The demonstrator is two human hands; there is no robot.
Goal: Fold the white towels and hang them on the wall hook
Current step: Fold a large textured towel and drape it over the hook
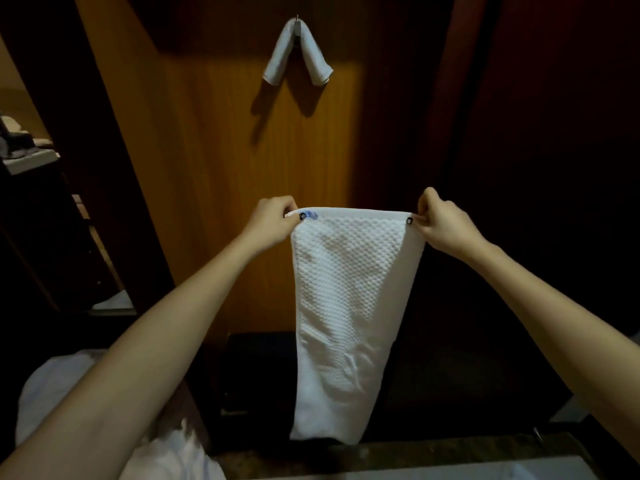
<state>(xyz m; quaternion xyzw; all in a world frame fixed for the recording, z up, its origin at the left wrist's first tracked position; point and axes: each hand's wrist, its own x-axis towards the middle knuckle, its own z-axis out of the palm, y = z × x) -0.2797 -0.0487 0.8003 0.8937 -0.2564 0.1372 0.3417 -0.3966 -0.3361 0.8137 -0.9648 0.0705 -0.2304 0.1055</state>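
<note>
A white waffle-textured towel (349, 306) hangs lengthwise in front of me, folded narrow, its top edge stretched level. My left hand (273, 220) pinches the top left corner, where a small blue tag shows. My right hand (440, 220) pinches the top right corner. Higher up on the wooden wall, a folded white towel (298, 57) hangs draped over a metal hook (297, 19), its two ends spreading down to either side.
More white cloth (104, 410) lies heaped at the lower left on a stone-like counter (381, 452). A dark box-like object (256, 368) stands behind the hanging towel. A dark doorway opens on the left, with shelves and items (20, 147) beyond.
</note>
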